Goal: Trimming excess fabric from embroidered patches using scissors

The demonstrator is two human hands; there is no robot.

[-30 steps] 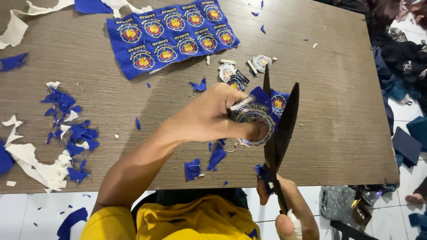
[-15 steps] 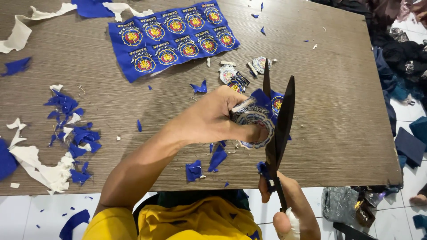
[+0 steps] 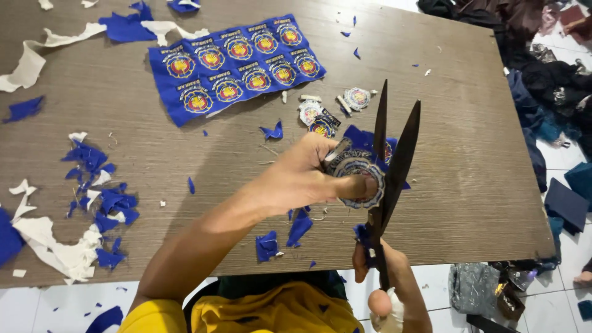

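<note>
My left hand (image 3: 302,179) pinches a round badge (image 3: 359,180) above the counter (image 3: 468,154), fingertips right against the open blades of the scissors (image 3: 391,166), which my right hand (image 3: 382,271) grips by the handles below the badge. Closing them carelessly could nick my thumb or cut into the badge's stitched edge. The blue sheet of uncut badges (image 3: 237,61) lies well beyond it.

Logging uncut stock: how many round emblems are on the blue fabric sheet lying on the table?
10, on the blue fabric sheet in two rows of five: upper row from to, lower row from to. None looks hidden.
</note>
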